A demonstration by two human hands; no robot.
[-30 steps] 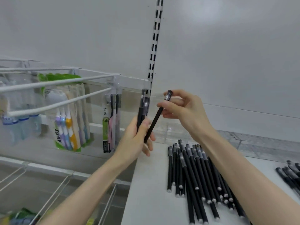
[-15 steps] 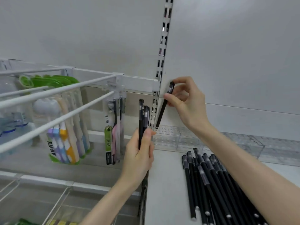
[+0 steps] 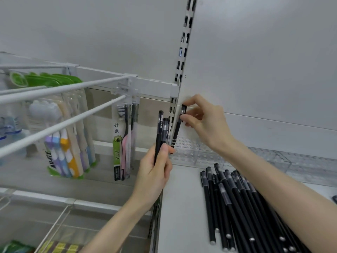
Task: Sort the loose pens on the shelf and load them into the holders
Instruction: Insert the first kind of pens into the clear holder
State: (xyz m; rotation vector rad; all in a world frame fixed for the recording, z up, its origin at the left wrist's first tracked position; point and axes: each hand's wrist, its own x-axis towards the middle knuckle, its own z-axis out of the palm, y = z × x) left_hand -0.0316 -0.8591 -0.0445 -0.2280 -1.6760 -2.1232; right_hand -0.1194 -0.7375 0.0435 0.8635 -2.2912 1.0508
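Note:
My right hand (image 3: 204,123) pinches the cap end of one black pen (image 3: 177,127), which stands nearly upright with its lower tip inside the leftmost corner of a clear plastic holder (image 3: 189,152) at the back of the white shelf (image 3: 182,207). My left hand (image 3: 155,172) grips two black pens (image 3: 161,132) upright, just left of that holder. A pile of several loose black pens (image 3: 237,201) lies on the shelf under my right forearm.
More clear holders (image 3: 273,161) run along the shelf's back to the right. A slotted upright rail (image 3: 183,57) rises behind the hands. Left of it, white hook rods (image 3: 60,123) carry hanging toothbrush packs (image 3: 124,143), with wire baskets (image 3: 54,225) below.
My right hand has carried its pen from beside the left hand back to the holder and lowered its tip into it. The left hand keeps its two pens and has risen slightly.

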